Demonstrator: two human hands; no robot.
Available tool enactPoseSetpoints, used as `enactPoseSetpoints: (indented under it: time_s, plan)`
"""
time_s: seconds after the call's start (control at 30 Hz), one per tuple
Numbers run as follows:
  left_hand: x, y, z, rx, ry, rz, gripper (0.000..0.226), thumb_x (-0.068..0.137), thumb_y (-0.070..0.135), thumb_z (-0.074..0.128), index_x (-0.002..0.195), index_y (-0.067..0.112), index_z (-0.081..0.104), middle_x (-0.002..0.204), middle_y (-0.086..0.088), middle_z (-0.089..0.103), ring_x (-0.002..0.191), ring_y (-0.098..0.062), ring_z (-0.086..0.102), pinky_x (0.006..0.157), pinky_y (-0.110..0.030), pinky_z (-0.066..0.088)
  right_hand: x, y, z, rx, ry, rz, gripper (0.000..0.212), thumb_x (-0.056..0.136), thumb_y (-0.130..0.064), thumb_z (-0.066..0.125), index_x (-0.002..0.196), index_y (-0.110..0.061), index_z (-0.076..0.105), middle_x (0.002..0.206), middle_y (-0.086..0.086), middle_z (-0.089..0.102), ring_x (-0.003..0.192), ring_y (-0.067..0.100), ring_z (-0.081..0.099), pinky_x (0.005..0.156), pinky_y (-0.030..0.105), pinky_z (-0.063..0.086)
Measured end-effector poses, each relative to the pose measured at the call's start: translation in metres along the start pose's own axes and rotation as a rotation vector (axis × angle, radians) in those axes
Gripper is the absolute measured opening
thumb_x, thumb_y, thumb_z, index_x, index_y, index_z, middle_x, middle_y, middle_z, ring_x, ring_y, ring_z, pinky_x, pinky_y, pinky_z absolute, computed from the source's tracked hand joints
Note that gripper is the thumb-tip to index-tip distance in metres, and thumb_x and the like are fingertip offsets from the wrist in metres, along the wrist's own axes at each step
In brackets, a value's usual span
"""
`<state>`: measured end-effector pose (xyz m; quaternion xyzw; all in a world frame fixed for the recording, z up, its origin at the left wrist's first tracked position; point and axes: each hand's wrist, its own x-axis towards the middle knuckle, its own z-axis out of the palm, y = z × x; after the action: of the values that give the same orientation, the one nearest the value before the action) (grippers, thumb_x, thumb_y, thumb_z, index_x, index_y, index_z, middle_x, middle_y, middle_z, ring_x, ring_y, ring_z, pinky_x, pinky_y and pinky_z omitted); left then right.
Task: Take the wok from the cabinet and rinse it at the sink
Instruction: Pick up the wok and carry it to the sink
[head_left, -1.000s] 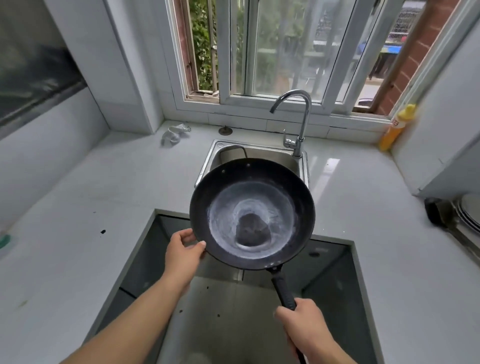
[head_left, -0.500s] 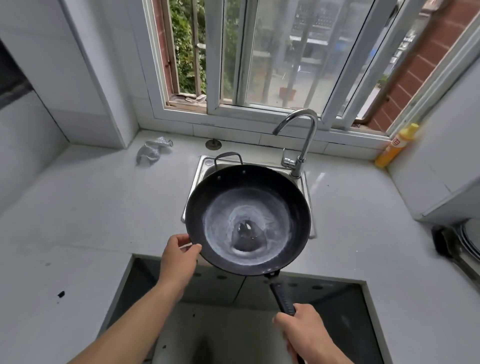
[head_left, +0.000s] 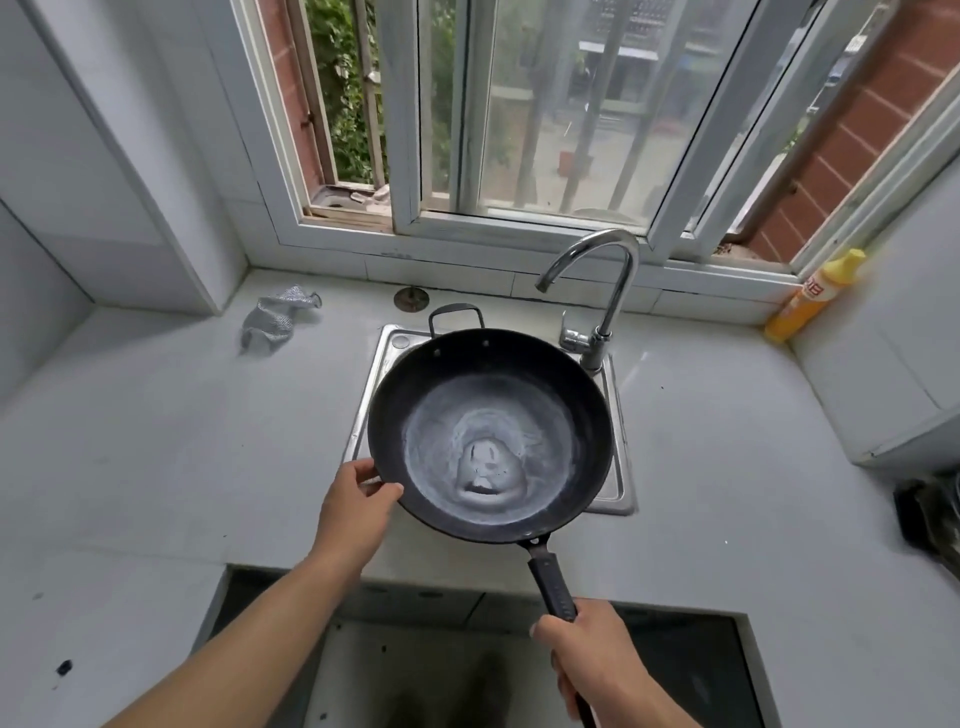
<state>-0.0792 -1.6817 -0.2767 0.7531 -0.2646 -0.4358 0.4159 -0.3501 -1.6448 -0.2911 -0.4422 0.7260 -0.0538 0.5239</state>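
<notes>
Here we are at the sink: the round black metal wok (head_left: 488, 436) is up off the white counter (head_left: 156, 441) and held right over the small stainless steel sink (head_left: 621, 493), covering most of the basin. Whether its underside touches the sink, I cannot tell. The bowl faces up, with a pale grey-white film spread over its middle. Its small loop handle (head_left: 456, 312) points away toward the window, and its long dark handle (head_left: 551, 584) points back toward the person.

The right hand (head_left: 597, 660) is wrapped tight round the end of that long handle. The left hand (head_left: 353, 509) grips the near left rim, thumb on top and fingers tucked underneath. So both hands are on the wok.

The curved chrome faucet (head_left: 608, 291) stands at the sink's far right corner, its spout arching over toward the wok's far edge. A crumpled silvery mesh cloth (head_left: 275, 322) lies on the counter to the left. A round metal drain plug (head_left: 411, 299) sits just behind the sink. A yellow plastic bottle (head_left: 810, 296) leans in the right corner under the window.
</notes>
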Motion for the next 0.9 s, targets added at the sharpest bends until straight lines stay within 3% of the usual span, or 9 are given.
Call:
enactPoseSetpoints:
  time_s: [0.2, 0.4, 0.63, 0.77, 0.9]
  plan:
    - [0.019, 0.02, 0.025, 0.029, 0.052, -0.034, 0.036, 0.095, 0.011, 0.067, 0.124, 0.022, 0.05, 0.124, 0.003, 0.057, 0.115, -0.023, 0.062, 0.102, -0.049, 0.053, 0.026, -0.024, -0.02, -0.009, -0.038, -0.047, 0.018, 0.069, -0.028, 0.07, 0.063, -0.015, 0.059, 0.051, 0.0, 0.06, 0.049, 0.018, 0.059, 0.051, 0.028, 0.044]
    - [0.038, 0.031, 0.039, 0.043, 0.074, -0.069, 0.042, 0.095, 0.01, 0.066, 0.133, 0.017, 0.05, 0.122, 0.004, 0.055, 0.111, -0.021, 0.061, 0.098, -0.044, 0.054, 0.044, -0.038, -0.026, -0.009, -0.069, -0.03, 0.013, 0.073, -0.022, 0.067, 0.067, -0.012, 0.061, 0.049, 0.0, 0.059, 0.045, 0.018, 0.057, 0.049, 0.028, 0.045]
    - [0.062, 0.031, 0.041, 0.096, 0.035, -0.085, 0.045, 0.094, 0.01, 0.066, 0.136, 0.017, 0.052, 0.113, 0.008, 0.054, 0.106, -0.018, 0.056, 0.088, -0.035, 0.043, 0.059, -0.048, -0.016, 0.026, -0.095, 0.031, 0.013, 0.08, -0.018, 0.068, 0.079, -0.007, 0.06, 0.051, 0.002, 0.054, 0.043, 0.02, 0.053, 0.048, 0.031, 0.044]
    - [0.073, 0.03, 0.035, 0.094, -0.002, -0.103, 0.049, 0.094, 0.01, 0.066, 0.139, 0.018, 0.05, 0.125, 0.007, 0.054, 0.109, -0.018, 0.059, 0.091, -0.037, 0.047, 0.066, -0.052, -0.007, 0.049, -0.121, 0.058, 0.014, 0.082, -0.018, 0.067, 0.085, -0.005, 0.062, 0.054, 0.004, 0.054, 0.044, 0.02, 0.053, 0.05, 0.032, 0.046]
    - [0.083, 0.028, 0.031, 0.109, -0.015, -0.111, 0.054, 0.095, 0.011, 0.065, 0.146, 0.018, 0.047, 0.121, 0.01, 0.053, 0.11, -0.016, 0.054, 0.093, -0.036, 0.045, 0.069, -0.055, -0.001, 0.073, -0.126, 0.049, 0.012, 0.087, -0.016, 0.065, 0.086, -0.004, 0.061, 0.058, 0.006, 0.054, 0.044, 0.018, 0.051, 0.048, 0.032, 0.046]
